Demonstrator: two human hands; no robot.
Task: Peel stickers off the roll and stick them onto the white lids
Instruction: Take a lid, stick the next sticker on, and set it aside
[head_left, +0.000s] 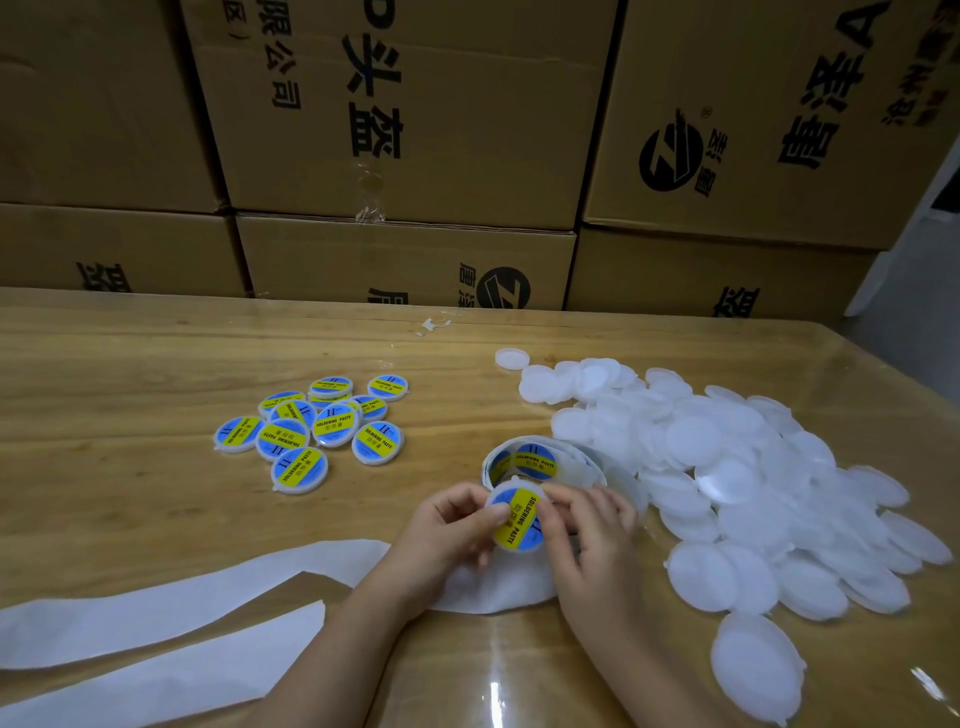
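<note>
Between both hands I hold a white lid (519, 522) that carries a blue and yellow round sticker. My left hand (449, 530) pinches its left edge, thumb on the sticker. My right hand (592, 540) grips the right edge, fingers curled round it. Just behind the lid stands the sticker roll (535, 460), its top sticker facing me. A big heap of plain white lids (737, 467) covers the table to the right. A cluster of several stickered lids (322, 428) lies to the left.
Long strips of empty white backing paper (156, 618) trail from under my hands to the lower left. Stacked cardboard boxes (405, 156) wall off the far edge of the wooden table (130, 364). One lone lid (511, 358) sits behind the heap.
</note>
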